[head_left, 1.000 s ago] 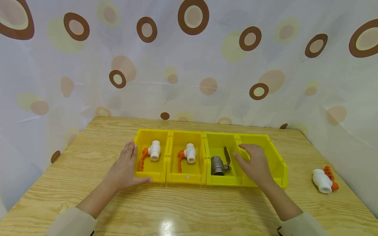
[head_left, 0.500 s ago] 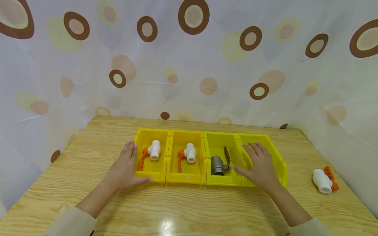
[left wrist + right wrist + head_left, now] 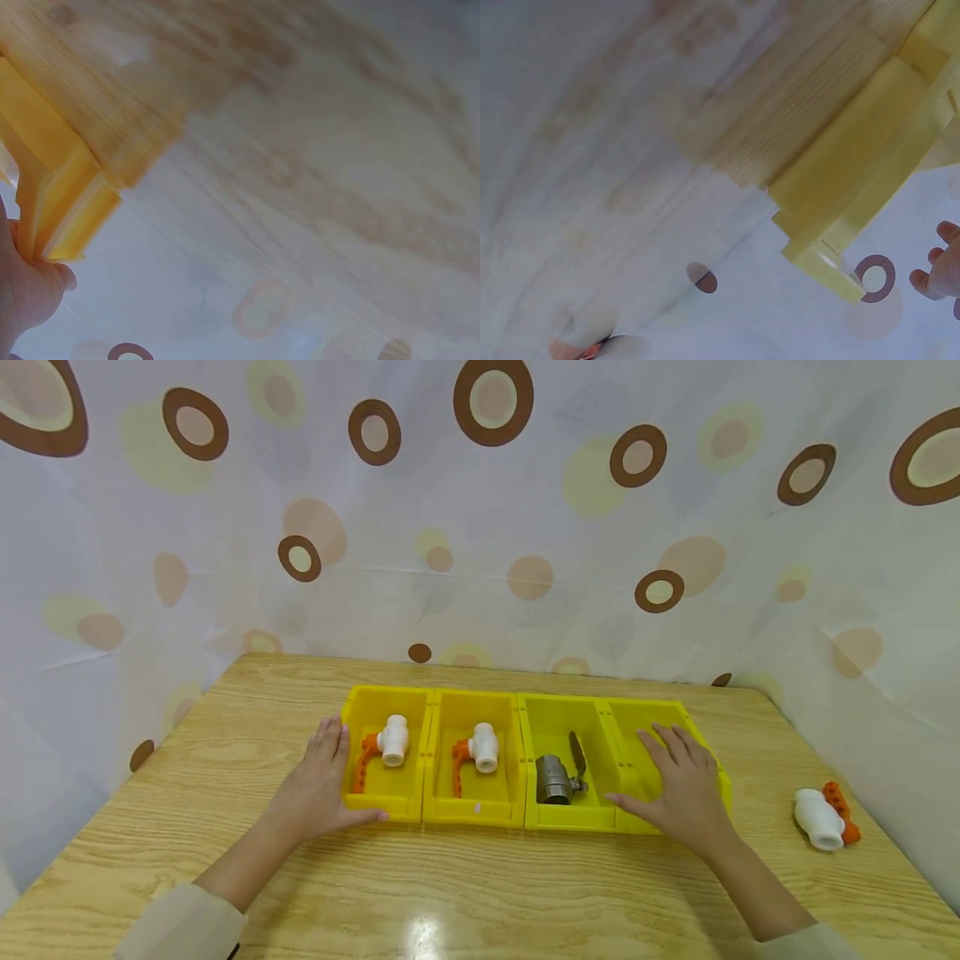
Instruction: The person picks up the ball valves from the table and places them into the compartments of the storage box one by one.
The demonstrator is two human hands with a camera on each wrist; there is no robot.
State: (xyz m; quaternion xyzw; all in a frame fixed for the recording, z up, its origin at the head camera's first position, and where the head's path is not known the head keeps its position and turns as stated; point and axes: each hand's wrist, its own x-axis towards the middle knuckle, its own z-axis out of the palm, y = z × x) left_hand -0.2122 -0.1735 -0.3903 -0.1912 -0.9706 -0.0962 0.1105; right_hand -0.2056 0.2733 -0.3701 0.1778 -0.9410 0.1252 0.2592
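Note:
In the head view my left hand (image 3: 311, 785) rests on the outer left side of the leftmost yellow bin (image 3: 384, 812), thumb along its front edge. That bin holds a white plastic ball valve (image 3: 393, 742) with an orange handle. A similar white valve (image 3: 485, 748) lies in the second bin (image 3: 472, 814). In the third bin (image 3: 566, 817) is a metal ball valve (image 3: 552, 779) with a dark lever. My right hand (image 3: 686, 793) hovers over the fourth bin (image 3: 647, 710), fingers spread and holding nothing. The right wrist view shows its fingertips (image 3: 922, 282) apart from the bin.
Another white valve (image 3: 819, 820) with an orange handle lies on the wooden table (image 3: 465, 893), right of the bins. A patterned curtain (image 3: 480, 527) hangs behind the table and along its sides.
My right hand has moved right, from beside the divider between the third and fourth bins to over the fourth bin, its fingers spreading. The left hand and the valves have stayed put.

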